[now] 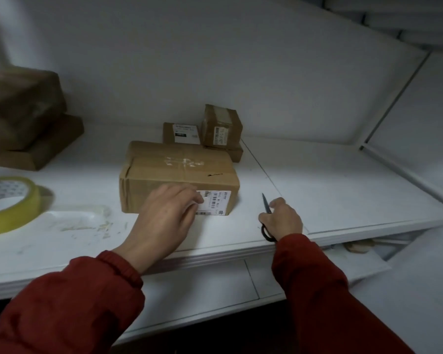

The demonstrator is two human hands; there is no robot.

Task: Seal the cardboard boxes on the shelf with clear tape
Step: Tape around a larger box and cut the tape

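Box (179, 172) sits mid-shelf (343, 187), long axis running left to right along the front edge, labelled face toward the person, taped top up. Left hand (164, 218) lies against that front face, fingers loosely spread beside the label (214, 203), not gripping. Just right of the box, the right hand (281, 219) is wrapped round scissors (266, 204), tip pointing away at the back wall. Tape roll (10, 205) lies flat, well left of the box. Stiff cardboard, probably light; the glossy tape on top looks slick, so I'd hold it by the short ends. Small boxes (221, 126) stand behind it.
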